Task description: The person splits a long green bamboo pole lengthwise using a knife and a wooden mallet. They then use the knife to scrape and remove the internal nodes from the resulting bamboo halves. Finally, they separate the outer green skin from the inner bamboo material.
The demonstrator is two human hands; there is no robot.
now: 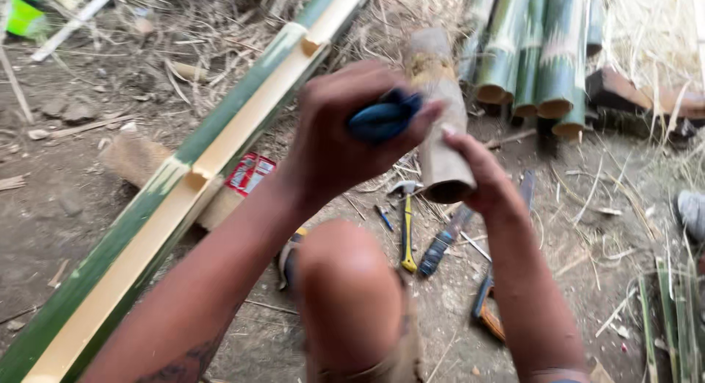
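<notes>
Bare dirt ground (66, 207), littered with dry shavings and splinters; outdoor work spot.

Left hand (345, 144): closed tight round a blue handle (382, 118). Only the handle shows; the working end is hidden behind the fist, so I cannot tell what tool it is. It sits just beside the upper part of the tube.

Right hand (481, 181): wrapped round the near end of a dry brown bamboo tube (440, 118), fingers behind it, thumb on the front. Tube is held off the ground, tilted away from the camera, open end (449, 190) toward the knee (345, 280). The hollow is visible; the rim looks cleanly cut.

Progress, as a judgement: tube is already cut to a short length and bare of green skin; I see no fresh notch or split on the side facing the camera. Tool is not visibly touching the tube, so the work on this piece looks early or between strokes.

Surroundings:
- Split green bamboo half (183, 185), long, lying diagonally at left, pale inner face up, partitions still in it.
- Green culms (536, 52) stacked at top right, cut ends toward the camera.
- Hammer (406, 229) with yellow handle on the ground below the tube; knife (440, 243) just beside it; another tool (486, 309) near the right forearm.
- Red packet (250, 174) by the split half.
</notes>
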